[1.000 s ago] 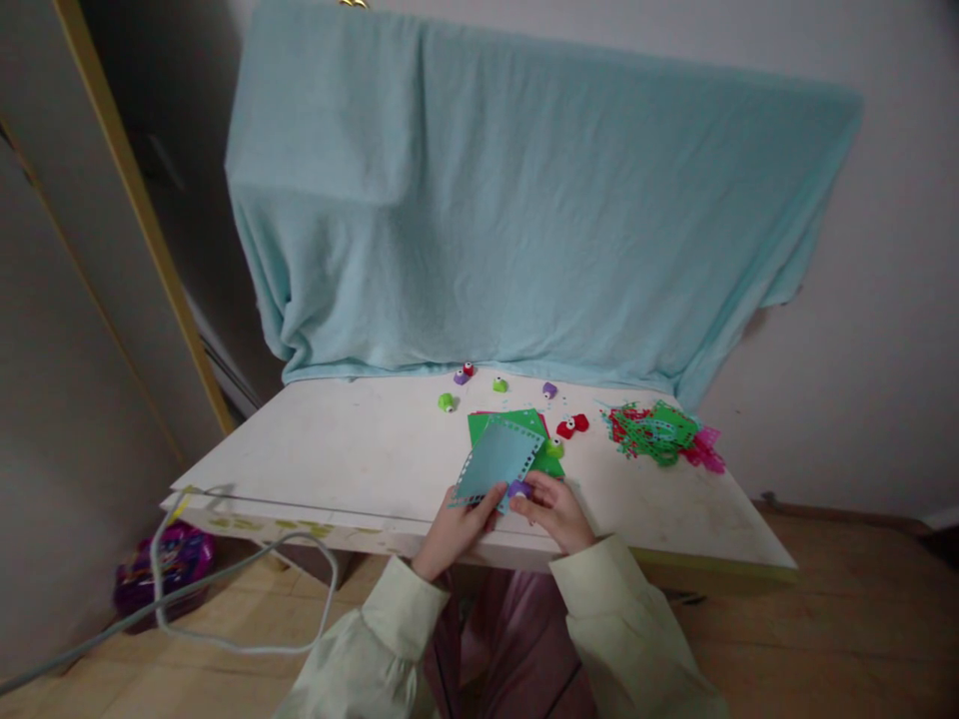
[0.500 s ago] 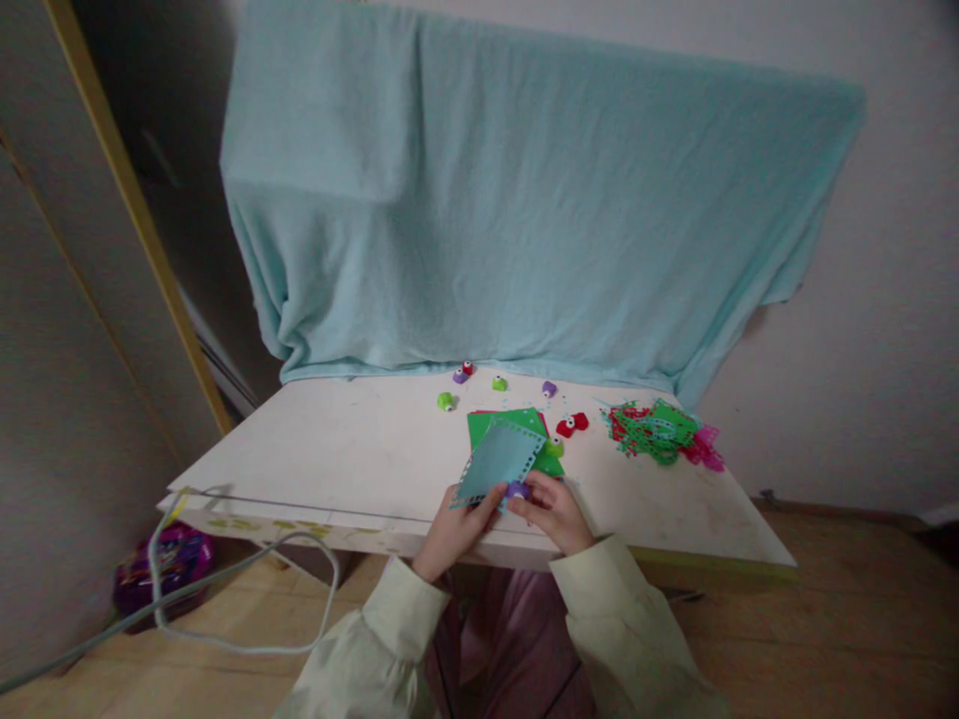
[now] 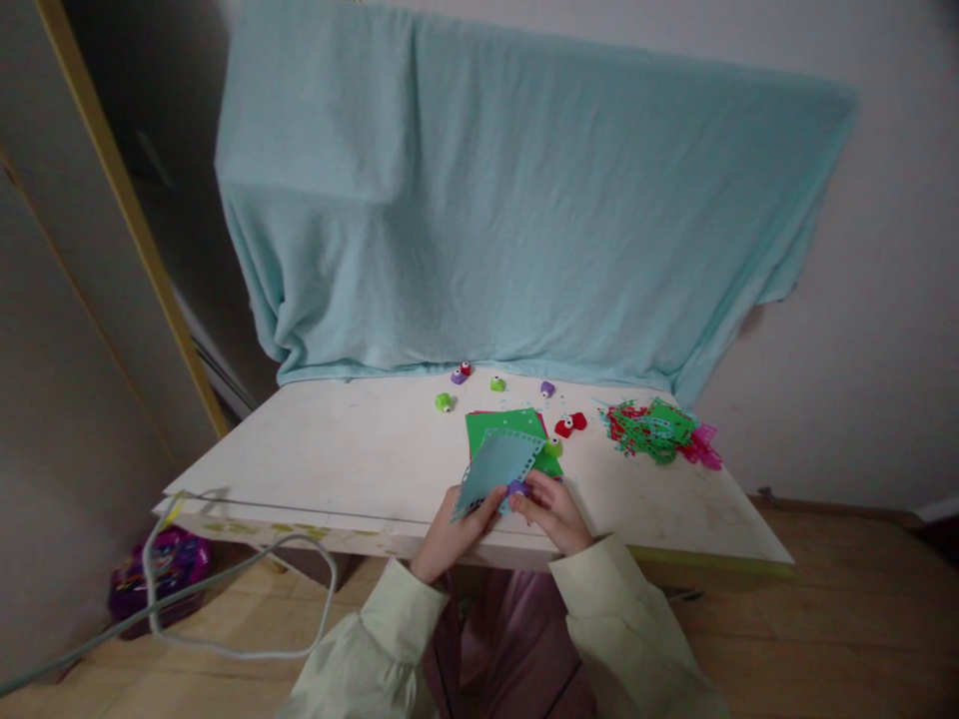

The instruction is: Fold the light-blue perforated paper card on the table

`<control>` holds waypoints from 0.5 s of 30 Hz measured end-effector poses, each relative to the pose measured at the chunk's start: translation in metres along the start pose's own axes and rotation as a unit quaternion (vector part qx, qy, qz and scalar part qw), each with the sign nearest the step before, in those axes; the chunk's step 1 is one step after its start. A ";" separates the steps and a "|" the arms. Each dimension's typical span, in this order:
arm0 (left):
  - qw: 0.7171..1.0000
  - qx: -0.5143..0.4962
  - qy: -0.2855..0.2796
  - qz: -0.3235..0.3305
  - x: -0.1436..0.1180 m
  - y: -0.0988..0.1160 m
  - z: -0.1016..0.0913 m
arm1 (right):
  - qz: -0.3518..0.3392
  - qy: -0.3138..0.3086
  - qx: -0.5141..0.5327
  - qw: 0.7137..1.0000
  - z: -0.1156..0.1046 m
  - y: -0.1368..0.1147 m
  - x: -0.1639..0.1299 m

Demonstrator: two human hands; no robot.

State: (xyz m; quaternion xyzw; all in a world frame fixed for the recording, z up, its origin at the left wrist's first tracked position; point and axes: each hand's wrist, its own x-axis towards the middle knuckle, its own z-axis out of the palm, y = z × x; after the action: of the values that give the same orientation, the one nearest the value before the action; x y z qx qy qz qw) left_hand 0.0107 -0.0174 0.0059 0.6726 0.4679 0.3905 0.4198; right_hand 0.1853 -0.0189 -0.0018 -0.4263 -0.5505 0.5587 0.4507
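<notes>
My left hand (image 3: 463, 529) is closed on the near-left part of a light blue paper sheet (image 3: 500, 459) with small holes punched along its edges. The sheet is raised at a tilt over a stack of green and red paper (image 3: 485, 427). At the sheet's near right corner, my right hand (image 3: 555, 511) grips a small purple paper punch (image 3: 516, 489). The fingers partly cover the punch, and I cannot tell whether it is pressed down. A green punch (image 3: 552, 446) lies on the stack's right side, and red punches (image 3: 570, 424) sit just beyond it.
Farther back on the white table (image 3: 360, 439) are more small punches, among them a green one (image 3: 445, 402) and a purple one (image 3: 547, 389). Punched paper scraps (image 3: 651, 429) are heaped at the right. A light blue cloth (image 3: 524, 220) hangs behind; a cable (image 3: 240, 654) loops at the left front.
The light blue sheet has tilted slightly, its far edge dipping a little. Both hands keep their hold in nearly the same place, and the view has shifted slightly.
</notes>
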 end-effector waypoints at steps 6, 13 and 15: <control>1.000 -0.020 -0.006 -0.005 0.001 -0.012 0.007 | -0.022 -0.010 0.026 0.999 0.004 -0.007 -0.002; 0.999 -0.038 -0.008 -0.020 0.001 -0.014 0.009 | -0.011 -0.010 0.040 0.999 0.001 -0.008 0.001; 0.998 -0.043 -0.010 -0.040 0.001 -0.014 0.009 | 0.001 0.003 0.027 1.000 -0.002 -0.004 0.002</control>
State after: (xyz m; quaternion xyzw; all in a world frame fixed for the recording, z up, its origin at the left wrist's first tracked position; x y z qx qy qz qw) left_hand 0.0148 -0.0156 -0.0102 0.6389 0.4726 0.3864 0.4680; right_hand 0.1866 -0.0162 0.0018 -0.4166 -0.5336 0.5724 0.4627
